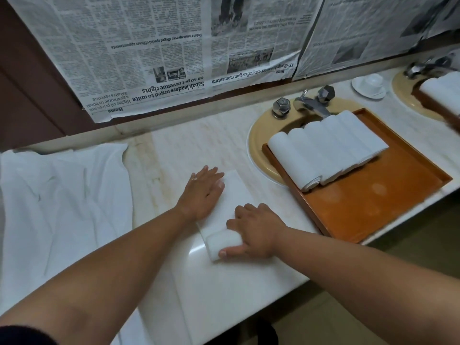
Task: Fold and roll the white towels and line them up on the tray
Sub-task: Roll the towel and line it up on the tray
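Cannot see most of the sink (256,148) beneath the orange tray (361,202) and its rolled towels (323,148), nor the tip of the faucet (311,104) behind them. Cannot follow the loose towels (62,195) past the left edge, or the second tray (429,99) and second sink (403,93) past the right, both blurred. Cannot read the newspaper (149,46) fine print: too small. Cannot see the folded towel (236,195) where the left hand (201,192) and right hand (256,230) cover it.
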